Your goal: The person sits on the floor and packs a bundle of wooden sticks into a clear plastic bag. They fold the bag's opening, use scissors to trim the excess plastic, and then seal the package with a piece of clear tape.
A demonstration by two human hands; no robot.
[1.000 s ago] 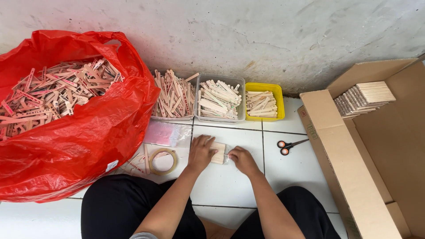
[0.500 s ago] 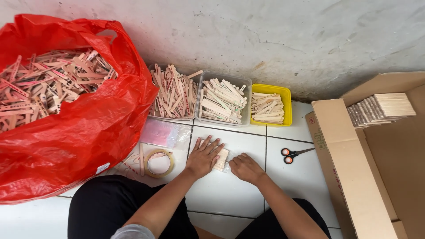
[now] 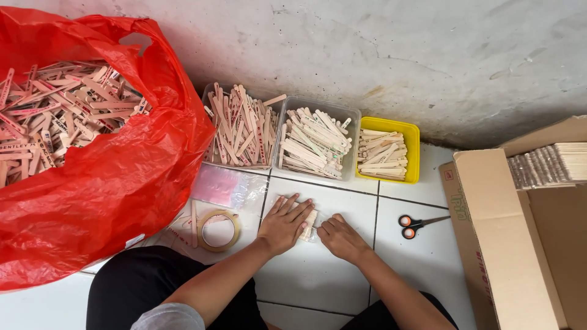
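Observation:
A small packet of wooden sticks (image 3: 310,225) in clear plastic lies on the white floor tiles between my hands. My left hand (image 3: 283,223) presses flat on its left side, fingers spread. My right hand (image 3: 341,237) is curled against its right end, fingertips pinching the plastic. Most of the packet is hidden under my hands.
A big red plastic bag (image 3: 122,183) full of wooden sticks fills the left. Two clear tubs (image 3: 315,143) and a yellow tub (image 3: 413,143) of sticks stand by the wall. A tape roll (image 3: 217,230), clear bags (image 3: 229,186), orange-handled scissors (image 3: 411,225) and an open cardboard box (image 3: 489,232) surround me.
The view has shifted slightly down and left. Both hands stay on the packet; my left hand has flattened more over it.

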